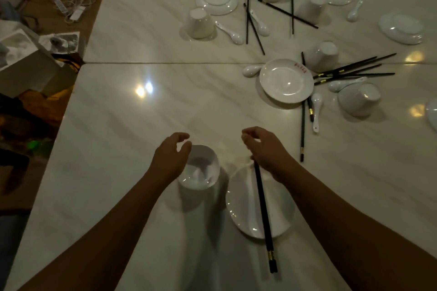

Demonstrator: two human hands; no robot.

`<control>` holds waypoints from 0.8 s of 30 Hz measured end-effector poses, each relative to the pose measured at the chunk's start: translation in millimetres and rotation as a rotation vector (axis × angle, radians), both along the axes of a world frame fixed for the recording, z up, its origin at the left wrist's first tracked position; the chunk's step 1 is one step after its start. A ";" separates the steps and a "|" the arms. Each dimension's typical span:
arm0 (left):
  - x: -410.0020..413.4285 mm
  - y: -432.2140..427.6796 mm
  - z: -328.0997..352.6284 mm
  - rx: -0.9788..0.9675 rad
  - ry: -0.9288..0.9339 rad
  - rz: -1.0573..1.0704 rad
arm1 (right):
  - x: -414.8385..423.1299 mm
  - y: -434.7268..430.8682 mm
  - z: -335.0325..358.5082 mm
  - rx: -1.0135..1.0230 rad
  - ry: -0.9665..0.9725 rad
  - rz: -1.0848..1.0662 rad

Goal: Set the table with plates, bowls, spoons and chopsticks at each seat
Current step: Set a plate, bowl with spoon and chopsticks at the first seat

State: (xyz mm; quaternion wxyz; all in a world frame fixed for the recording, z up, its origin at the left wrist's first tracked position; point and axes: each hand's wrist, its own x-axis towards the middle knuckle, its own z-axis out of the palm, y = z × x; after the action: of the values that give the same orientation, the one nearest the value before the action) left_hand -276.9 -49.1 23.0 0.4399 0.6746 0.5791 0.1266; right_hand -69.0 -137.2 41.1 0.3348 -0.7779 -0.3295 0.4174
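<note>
A glossy, marble-patterned surface [118, 125] fills a dim room, and the nearest seat is partly laid: an upright white bowl [201, 172] stands just left of a plate [243, 208], with a pair of black chopsticks [263, 215] lying across the plate. The left hand [170, 156] hovers at the bowl's rim, fingers loosely curved and holding nothing. The right hand [267, 151] is curled over the chopsticks' far tips, and whether it pinches them cannot be told. The likeliest slip is those chopsticks: their gilt ends overhang the plate's near rim, so a brush from the right forearm could roll them off. No spoon is at this seat. One probably has to come from the heap further back, where a spoon [316, 108] lies touching a single chopstick [302, 130] tucked under the marked plate [286, 80]. A careless pull there could tilt that plate or send the chopstick skidding.
</note>
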 end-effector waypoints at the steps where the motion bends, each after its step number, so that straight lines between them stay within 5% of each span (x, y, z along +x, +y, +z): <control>1: 11.4 4.8 3.7 0.044 0.037 -0.071 | 12.1 -2.3 0.2 0.010 -0.080 -0.002; 10: 126.6 15.9 -16.4 0.034 0.285 -0.533 | 103.9 -29.0 -36.3 -0.134 -0.445 0.055; 14: 160.6 21.5 -36.1 0.011 0.374 -0.532 | 150.4 -31.5 -49.9 -0.164 -0.499 -0.087; 24: 188.9 14.3 -53.1 0.096 0.543 -0.371 | 210.0 -20.9 -74.8 -0.256 -0.556 -0.061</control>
State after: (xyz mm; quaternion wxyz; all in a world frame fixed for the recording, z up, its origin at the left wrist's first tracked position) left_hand -88.0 -34.8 -30.1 0.2527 0.7976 0.5360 -0.1130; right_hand 141.0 -158.1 -33.8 0.1432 -0.9077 -0.3298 0.2164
